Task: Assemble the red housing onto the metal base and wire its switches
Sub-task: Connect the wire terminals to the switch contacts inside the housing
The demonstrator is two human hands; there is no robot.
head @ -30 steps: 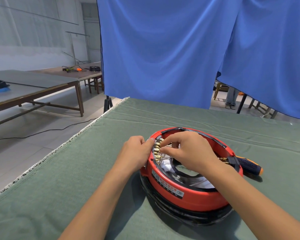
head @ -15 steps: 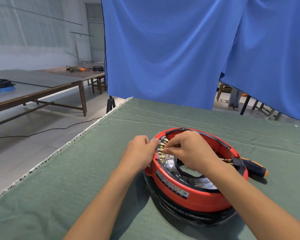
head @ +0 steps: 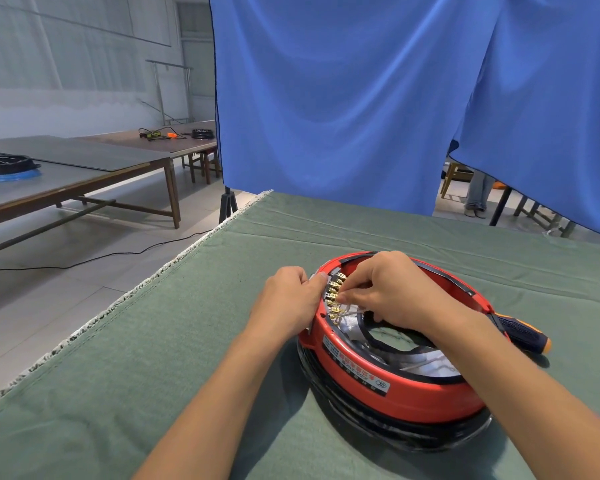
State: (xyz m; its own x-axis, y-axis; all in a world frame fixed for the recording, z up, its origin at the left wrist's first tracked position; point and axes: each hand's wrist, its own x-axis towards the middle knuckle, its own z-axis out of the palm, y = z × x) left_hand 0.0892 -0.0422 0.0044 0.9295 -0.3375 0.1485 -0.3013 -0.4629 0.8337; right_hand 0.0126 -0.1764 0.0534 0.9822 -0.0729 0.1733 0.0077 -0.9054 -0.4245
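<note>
1. Housing: the red housing (head: 395, 393) is sitting on the black base (head: 378, 422), on the green cloth of the bench (head: 153, 358), right of centre and close to me.
2. Left hand (head: 286, 301) is curling against the housing's outer left wall, gripping the rim; its fingers are clenched on the edge beside the switch block.
3. Right hand (head: 392, 292) is reaching in over the rim from above, thumb and forefinger pinching at the row of brass terminals (head: 334, 295) lining the inner left wall. Whether I am pinching a wire end or a terminal itself, I cannot tell.
4. Thin pale wires (head: 352, 310) are trailing from the terminals down into the hollow, over white lining.
5. Screwdriver (head: 523, 336), dark handle with orange tip, is lying on the cloth just beside the housing's right side, partly hidden by my right forearm.
6. Blue curtain (head: 343, 98) is hanging beyond the bench's far edge.
</note>
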